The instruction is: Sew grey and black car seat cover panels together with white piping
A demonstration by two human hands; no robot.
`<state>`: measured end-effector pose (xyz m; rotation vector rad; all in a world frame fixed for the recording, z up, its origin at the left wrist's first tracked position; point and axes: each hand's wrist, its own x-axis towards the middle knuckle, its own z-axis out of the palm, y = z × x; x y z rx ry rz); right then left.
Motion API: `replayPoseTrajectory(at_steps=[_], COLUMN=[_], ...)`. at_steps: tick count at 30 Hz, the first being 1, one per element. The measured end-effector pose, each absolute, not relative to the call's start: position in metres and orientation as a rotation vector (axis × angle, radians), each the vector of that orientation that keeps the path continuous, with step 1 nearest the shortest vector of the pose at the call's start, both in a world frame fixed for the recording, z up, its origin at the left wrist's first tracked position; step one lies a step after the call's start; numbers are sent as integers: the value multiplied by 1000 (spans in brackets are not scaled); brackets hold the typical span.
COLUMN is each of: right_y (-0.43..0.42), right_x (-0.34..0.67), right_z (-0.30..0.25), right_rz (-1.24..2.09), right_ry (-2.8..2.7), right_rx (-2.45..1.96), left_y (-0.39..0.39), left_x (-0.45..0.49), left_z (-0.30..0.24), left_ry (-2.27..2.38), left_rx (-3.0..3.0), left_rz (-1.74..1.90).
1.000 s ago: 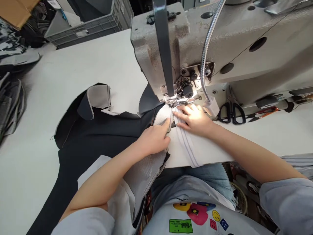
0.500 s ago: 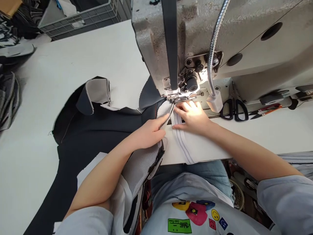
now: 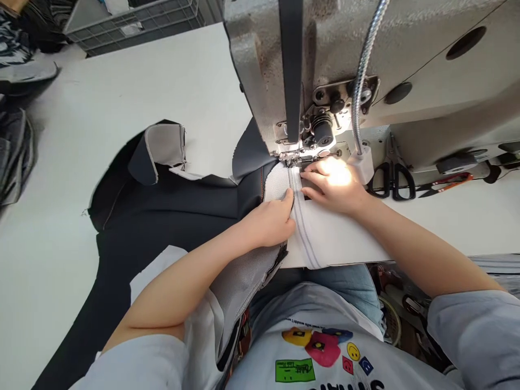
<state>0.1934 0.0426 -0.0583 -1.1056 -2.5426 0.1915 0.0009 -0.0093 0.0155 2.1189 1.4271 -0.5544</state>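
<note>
A dark fabric piece (image 3: 170, 216) with grey mesh backing (image 3: 244, 271) lies on the white table (image 3: 122, 81), its edge running under the presser foot (image 3: 293, 158) of a grey sewing machine (image 3: 365, 59). My left hand (image 3: 270, 219) presses the mesh edge, fingers curled and pinched on the fabric beside a white strip with stitched lines (image 3: 312, 238). My right hand (image 3: 335, 187) lies on the white strip right by the presser foot, fingers bent and pressing it down under the lamp's glare.
Black-handled scissors (image 3: 392, 179) and orange thread snips (image 3: 444, 181) rest on the machine bed at the right. A grey plastic crate (image 3: 134, 21) stands at the table's far edge. Piles of dark fabric (image 3: 16, 141) lie at the left.
The view has shifted slightly closer to the machine. My left hand slid right along the seam toward the white strip. My right hand crept nearer the presser foot.
</note>
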Motion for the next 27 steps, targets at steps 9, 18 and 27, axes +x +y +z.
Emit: replayPoseTrajectory(at_steps=[9,18,27], right_y=[51,55,54], right_x=[185,185,187], right_z=[-67,-67,-71], right_rz=[192,224,177], right_ry=[-2597,-2584,-2511], right_rx=[-1064,-1068,-1143], left_y=[-11,-12,-12], left_x=[-1,-3,-6], left_z=[12,12,10], left_ry=[1426,1421,1414], left_rx=[2173,2175,2186], left_rz=[-535,-518,-473])
